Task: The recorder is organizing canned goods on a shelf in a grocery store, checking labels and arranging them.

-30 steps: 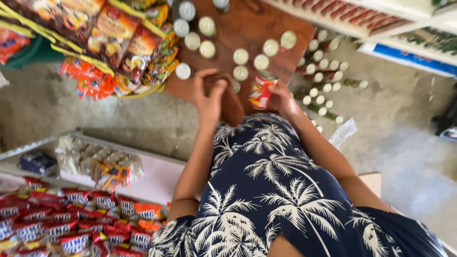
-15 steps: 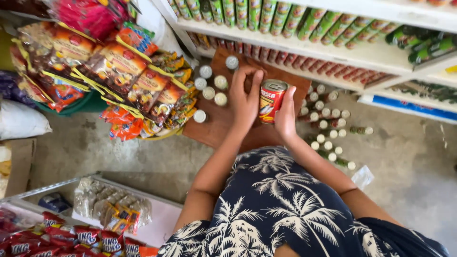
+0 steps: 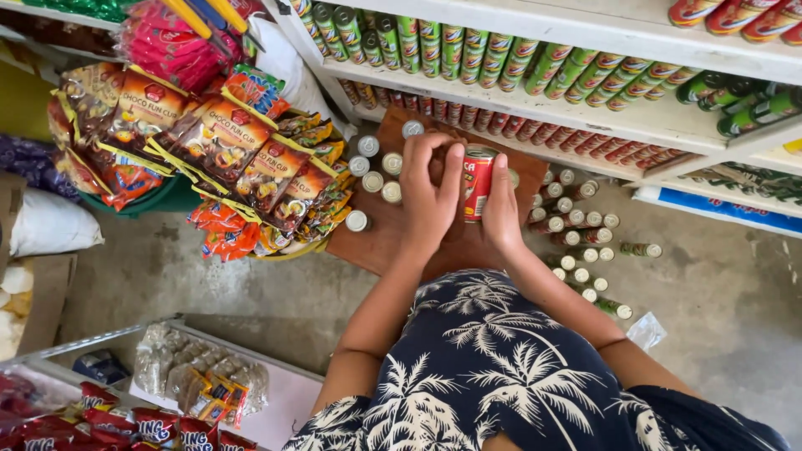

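Note:
I hold a red tin can (image 3: 478, 182) upright in front of me, above a brown board (image 3: 393, 246) on the floor. My left hand (image 3: 430, 190) wraps its left side and my right hand (image 3: 503, 209) presses its right side. Several loose cans with silver lids (image 3: 373, 169) stand on the board just left of my hands. More small cans (image 3: 576, 230) stand and lie on the concrete floor to the right. My arms reach out over a dark blue shirt with white palm trees (image 3: 501, 376).
White shelves ahead carry rows of green cans (image 3: 501, 54) above and red cans (image 3: 535, 132) below. Hanging snack packets (image 3: 225, 159) crowd the left. A low white shelf with bagged goods (image 3: 200, 380) lies near left. A blue and white box (image 3: 718, 213) sits at right.
My view has tilted up from the floor to the shelves. Both hands lifted the red can off the board and closed around it, raising it further.

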